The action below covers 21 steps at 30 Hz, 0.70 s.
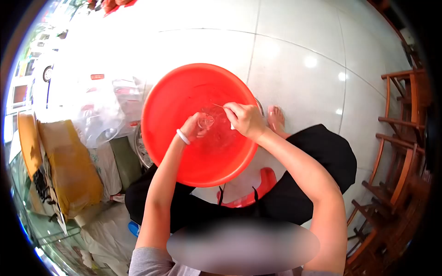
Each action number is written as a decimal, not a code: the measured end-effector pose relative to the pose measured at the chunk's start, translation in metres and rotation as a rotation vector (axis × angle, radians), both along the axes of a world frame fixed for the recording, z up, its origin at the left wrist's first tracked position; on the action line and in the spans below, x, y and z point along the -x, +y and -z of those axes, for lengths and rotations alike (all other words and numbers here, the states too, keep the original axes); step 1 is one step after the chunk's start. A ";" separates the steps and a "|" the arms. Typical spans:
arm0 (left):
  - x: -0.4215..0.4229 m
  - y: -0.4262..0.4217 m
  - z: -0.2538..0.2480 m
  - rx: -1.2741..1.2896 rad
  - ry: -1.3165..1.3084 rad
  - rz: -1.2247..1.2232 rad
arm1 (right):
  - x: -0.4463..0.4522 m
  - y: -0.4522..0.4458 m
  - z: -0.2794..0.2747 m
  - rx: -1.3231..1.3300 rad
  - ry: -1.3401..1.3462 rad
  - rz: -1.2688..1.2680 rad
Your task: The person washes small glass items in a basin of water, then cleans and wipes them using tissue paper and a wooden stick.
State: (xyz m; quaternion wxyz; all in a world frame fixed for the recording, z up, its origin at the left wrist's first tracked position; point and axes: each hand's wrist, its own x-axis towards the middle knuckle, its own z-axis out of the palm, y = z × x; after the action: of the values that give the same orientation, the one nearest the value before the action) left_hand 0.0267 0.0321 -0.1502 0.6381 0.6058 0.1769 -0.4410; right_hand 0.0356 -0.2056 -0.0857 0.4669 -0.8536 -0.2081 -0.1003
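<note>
A large red plastic basin (pixel 159 147) stands before me, with both my hands over its inside. My left hand (pixel 195 126), a white bangle at its wrist, has its fingers curled round a small clear round piece (pixel 207 121), which looks like glass or plastic. Just to the right, my right hand (pixel 245 120) pinches a thin reddish strand or stick (pixel 218 105) that points left, towards the left hand. A bit of something white shows below the right fingers. More clear, shiny material (pixel 223 138) lies in the basin under the hands; its kind is hard to make out.
Clear plastic bags (pixel 99 115) lie left of the basin, near a yellow wrapped package (pixel 71 168) and a green-grey bundle (pixel 125 161). A red plastic stool (pixel 248 195) shows between my legs. Wooden chairs (pixel 405 119) stand at the right, on pale floor tiles (pixel 304 87).
</note>
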 end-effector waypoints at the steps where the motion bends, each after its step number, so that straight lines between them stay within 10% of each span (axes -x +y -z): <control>1: -0.015 -0.008 -0.017 0.338 0.160 -0.174 | -0.005 0.002 0.001 0.012 -0.060 0.012; 21: 0.021 -0.015 -0.110 0.612 0.269 -0.329 | 0.010 0.012 -0.075 0.018 -0.077 -0.345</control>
State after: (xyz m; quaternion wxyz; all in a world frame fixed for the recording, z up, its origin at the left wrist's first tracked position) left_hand 0.0059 0.0171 -0.0403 0.8232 0.2870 0.2142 -0.4405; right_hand 0.0254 -0.1931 -0.0107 0.4613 -0.8048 -0.3702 -0.0496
